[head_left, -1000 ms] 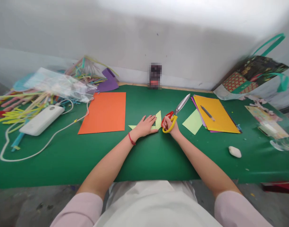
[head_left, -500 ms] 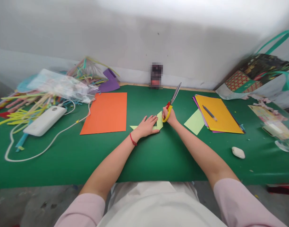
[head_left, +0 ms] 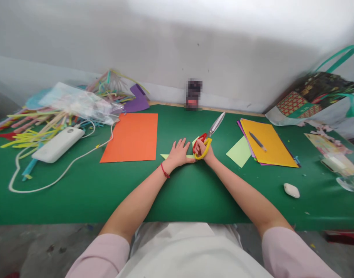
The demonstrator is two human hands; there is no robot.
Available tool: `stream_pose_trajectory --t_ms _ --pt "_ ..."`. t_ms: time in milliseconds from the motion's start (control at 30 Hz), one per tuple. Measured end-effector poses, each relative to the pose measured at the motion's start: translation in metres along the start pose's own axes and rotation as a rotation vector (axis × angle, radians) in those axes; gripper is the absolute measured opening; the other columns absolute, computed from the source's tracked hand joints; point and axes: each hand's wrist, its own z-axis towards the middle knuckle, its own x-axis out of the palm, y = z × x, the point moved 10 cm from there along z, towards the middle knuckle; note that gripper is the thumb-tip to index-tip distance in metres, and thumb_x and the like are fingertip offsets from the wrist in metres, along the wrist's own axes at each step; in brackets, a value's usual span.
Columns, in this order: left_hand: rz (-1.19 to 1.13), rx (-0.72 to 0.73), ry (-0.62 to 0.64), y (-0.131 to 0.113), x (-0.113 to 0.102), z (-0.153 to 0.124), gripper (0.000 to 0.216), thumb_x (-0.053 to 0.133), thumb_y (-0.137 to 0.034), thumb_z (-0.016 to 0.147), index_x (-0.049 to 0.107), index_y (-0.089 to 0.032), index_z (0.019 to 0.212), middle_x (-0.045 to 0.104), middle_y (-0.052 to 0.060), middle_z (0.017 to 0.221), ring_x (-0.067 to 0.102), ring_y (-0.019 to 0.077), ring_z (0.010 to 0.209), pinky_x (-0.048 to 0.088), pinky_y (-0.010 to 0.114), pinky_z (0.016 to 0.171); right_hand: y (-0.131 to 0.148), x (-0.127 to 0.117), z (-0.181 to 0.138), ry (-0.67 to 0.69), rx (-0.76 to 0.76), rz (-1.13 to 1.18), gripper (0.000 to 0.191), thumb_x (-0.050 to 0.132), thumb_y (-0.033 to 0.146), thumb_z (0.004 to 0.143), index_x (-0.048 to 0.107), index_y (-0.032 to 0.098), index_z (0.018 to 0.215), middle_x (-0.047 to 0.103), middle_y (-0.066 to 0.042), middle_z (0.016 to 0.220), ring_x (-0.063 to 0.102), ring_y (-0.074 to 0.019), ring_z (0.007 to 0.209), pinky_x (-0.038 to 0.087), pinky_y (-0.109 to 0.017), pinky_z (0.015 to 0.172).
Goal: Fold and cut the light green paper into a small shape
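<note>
My left hand [head_left: 179, 153] lies flat with its fingers spread, pressing a folded light-green paper [head_left: 164, 156] onto the green table [head_left: 177, 193]. Most of that paper is hidden under the hand; a pointed corner shows at its left. Just to the right, my right hand [head_left: 205, 151] is closed around scissors [head_left: 216, 125] with red and yellow handles. Their blades point up and away, nearly together. Beneath the right fingers, part of the folded paper sticks out, and whether the fingers touch it I cannot tell.
An orange sheet [head_left: 133, 137] lies left, beside a white power bank [head_left: 58, 144] with a cable and a heap of paper strips [head_left: 29, 137]. To the right are a light-green piece [head_left: 239, 151], stacked coloured sheets [head_left: 271, 146], a pen [head_left: 257, 141], a white case [head_left: 292, 190] and a bag [head_left: 310, 94].
My right hand has moved down and slightly left with the scissors, over the folded paper's right part. The left hand stays flat on the paper.
</note>
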Motion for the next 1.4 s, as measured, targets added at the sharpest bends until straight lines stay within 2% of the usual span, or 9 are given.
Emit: stream_pose_trajectory --t_ms 167,333,467,700,867,1067,1200,1300,1400 --pt "-0.003 -0.006 -0.008 -0.001 -0.001 0.000 0.087 0.059 -0.058 0.074 0.033 -0.011 0.143 0.020 0.018 0.154 0.016 0.0319 0.143 0.011 0.046 0.115 0.001 -0.004 -0.019 0.005 0.014 0.028 0.048 0.062 0.057 0.069 0.028 0.025 0.055 0.032 0.010 0.035 0.033 -0.0064 0.027 0.029 -0.020 0.029" --pt "-0.005 0.016 -0.025 0.000 0.001 0.001 0.086 0.059 -0.058 0.075 0.033 -0.014 0.143 0.021 0.017 0.154 0.017 0.0330 0.142 0.013 0.048 0.114 0.009 0.004 -0.014 0.035 -0.037 -0.098 0.049 0.057 0.058 0.073 0.028 0.025 0.051 0.034 0.007 0.033 0.034 -0.0073 0.029 0.029 -0.021 0.031" --pt "-0.017 0.029 -0.028 0.001 0.002 0.001 0.089 0.061 -0.059 0.074 0.032 -0.014 0.144 0.021 0.019 0.154 0.018 0.0349 0.142 0.013 0.051 0.114 0.013 0.000 0.007 -0.049 -0.080 -0.113 0.045 0.056 0.057 0.074 0.030 0.025 0.056 0.035 0.008 0.038 0.037 -0.0080 0.033 0.033 -0.022 0.035" --pt "-0.015 0.062 -0.002 0.001 0.003 0.001 0.080 0.058 -0.063 0.075 0.035 -0.026 0.143 0.021 0.013 0.155 0.015 0.0353 0.142 0.013 0.055 0.112 0.006 -0.019 0.025 -0.194 -0.040 -0.118 0.043 0.047 0.051 0.081 0.027 0.024 0.055 0.034 0.006 0.040 0.038 -0.0092 0.037 0.036 -0.023 0.040" --pt "-0.010 0.055 -0.001 0.002 0.002 0.000 0.079 0.057 -0.065 0.075 0.037 -0.026 0.142 0.022 0.012 0.155 0.015 0.0346 0.142 0.014 0.054 0.113 0.006 -0.019 0.014 -0.161 0.035 -0.406 0.034 0.043 0.041 0.086 0.030 0.024 0.060 0.039 0.005 0.043 0.042 -0.0116 0.041 0.040 -0.025 0.048" --pt "0.003 0.036 -0.021 0.007 0.002 -0.001 0.081 0.057 -0.063 0.076 0.034 -0.023 0.144 0.020 0.014 0.155 0.015 0.0329 0.143 0.013 0.052 0.114 0.021 -0.057 -0.014 -0.258 0.192 -0.720 0.020 0.062 0.025 0.074 0.044 0.024 0.066 0.053 0.000 0.060 0.053 -0.0182 0.057 0.038 -0.029 0.055" --pt "-0.034 -0.002 -0.031 0.013 -0.002 -0.002 0.085 0.060 -0.059 0.075 0.032 -0.017 0.143 0.022 0.016 0.154 0.015 0.0320 0.143 0.014 0.050 0.114 0.035 -0.092 -0.031 -0.327 0.350 -1.097 0.010 0.060 0.029 0.077 0.052 0.024 0.079 0.063 -0.007 0.074 0.061 -0.0252 0.069 0.040 -0.032 0.058" --pt "-0.069 -0.015 -0.019 0.014 -0.004 -0.002 0.075 0.063 -0.054 0.075 0.040 -0.019 0.137 0.024 0.016 0.153 0.016 0.0320 0.143 0.014 0.051 0.114 0.039 -0.116 -0.035 -0.388 0.416 -1.186 0.019 0.062 0.030 0.076 0.054 0.023 0.093 0.066 -0.010 0.085 0.063 -0.0264 0.075 0.041 -0.032 0.057" --pt "-0.096 -0.032 -0.031 0.013 -0.005 -0.003 0.057 0.066 -0.047 0.076 0.049 -0.020 0.124 0.029 0.015 0.151 0.019 0.0315 0.142 0.016 0.054 0.113 0.039 -0.129 -0.032 -0.431 0.381 -1.239 0.026 0.065 0.031 0.074 0.056 0.021 0.096 0.066 -0.012 0.094 0.064 -0.0273 0.084 0.043 -0.032 0.059"
